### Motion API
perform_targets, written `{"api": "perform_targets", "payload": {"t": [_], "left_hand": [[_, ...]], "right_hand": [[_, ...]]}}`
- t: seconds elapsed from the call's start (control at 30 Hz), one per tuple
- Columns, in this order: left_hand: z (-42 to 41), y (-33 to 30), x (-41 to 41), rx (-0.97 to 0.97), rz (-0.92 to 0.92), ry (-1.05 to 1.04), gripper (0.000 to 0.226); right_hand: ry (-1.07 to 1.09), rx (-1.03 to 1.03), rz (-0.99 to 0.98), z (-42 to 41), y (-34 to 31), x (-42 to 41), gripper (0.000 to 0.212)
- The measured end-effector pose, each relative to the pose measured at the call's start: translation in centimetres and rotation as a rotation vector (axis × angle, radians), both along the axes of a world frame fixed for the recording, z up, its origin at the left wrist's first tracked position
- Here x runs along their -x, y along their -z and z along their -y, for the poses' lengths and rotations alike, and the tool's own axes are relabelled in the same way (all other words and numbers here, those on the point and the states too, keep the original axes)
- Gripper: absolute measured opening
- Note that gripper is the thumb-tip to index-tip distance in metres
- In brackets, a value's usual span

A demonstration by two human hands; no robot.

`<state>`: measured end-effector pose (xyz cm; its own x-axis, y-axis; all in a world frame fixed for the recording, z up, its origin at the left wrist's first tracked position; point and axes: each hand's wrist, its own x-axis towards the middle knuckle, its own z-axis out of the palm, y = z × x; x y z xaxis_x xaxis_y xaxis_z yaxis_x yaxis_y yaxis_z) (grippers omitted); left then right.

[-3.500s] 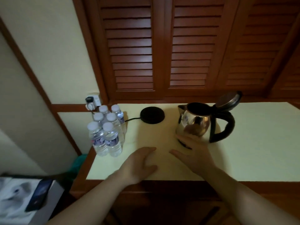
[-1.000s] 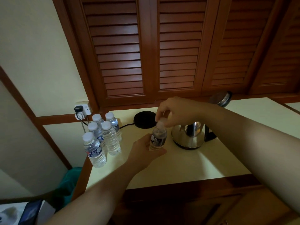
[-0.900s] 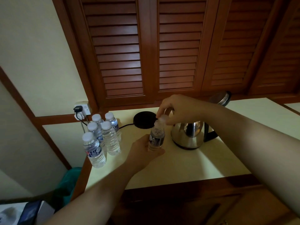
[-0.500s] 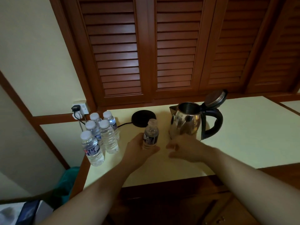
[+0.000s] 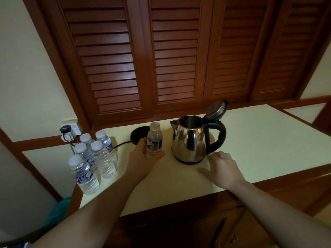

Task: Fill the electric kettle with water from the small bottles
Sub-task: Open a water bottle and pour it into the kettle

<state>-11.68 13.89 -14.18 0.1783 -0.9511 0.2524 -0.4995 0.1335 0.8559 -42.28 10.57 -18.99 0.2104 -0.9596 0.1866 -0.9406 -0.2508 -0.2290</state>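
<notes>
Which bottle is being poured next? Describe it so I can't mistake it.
On the pale countertop, look just left of the steel kettle, in front of the black base. The bottle stands in the left hand, alone and uncapped; the five capped bottles cluster farther left.

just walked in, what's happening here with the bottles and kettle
A person is getting ready to fill the electric kettle, which stands on the counter with its lid flipped open. The left hand grips an uncapped small water bottle upright beside it. The right hand rests open on the counter by the kettle. Five capped bottles wait at the left.
</notes>
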Motion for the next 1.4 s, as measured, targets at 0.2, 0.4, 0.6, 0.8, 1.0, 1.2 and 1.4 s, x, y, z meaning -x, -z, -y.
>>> {"api": "perform_targets", "payload": {"t": [0.2,0.4,0.6,0.8,1.0,1.2,1.4], "left_hand": [[2.7,-3.0,0.8,0.033,0.052,0.019,0.040],[5.6,-5.8,0.5,0.071,0.197,0.027,0.048],[8.1,-8.1,-0.4,0.170,0.419,0.152,0.063],[10.0,-10.0,-1.2,0.133,0.591,0.239,0.064],[10.7,-10.7,-2.0,0.108,0.697,0.273,0.067],[11.0,-11.6,-2.7,0.102,0.776,0.309,0.068],[11.2,-12.7,-3.0,0.098,0.835,0.343,0.070]], "right_hand": [[0.132,-0.116,0.020,1.2,1.2,0.7,0.108],[0.116,-0.178,-0.041,1.3,1.6,0.6,0.115],[0.120,-0.156,-0.044,1.4,1.9,0.7,0.114],[0.120,-0.177,-0.059,1.0,1.7,0.7,0.109],[0.127,-0.173,-0.077,0.9,1.5,0.8,0.106],[0.123,-0.189,-0.061,0.7,1.3,0.7,0.105],[0.124,-0.188,-0.073,0.7,1.2,0.7,0.105]]}}
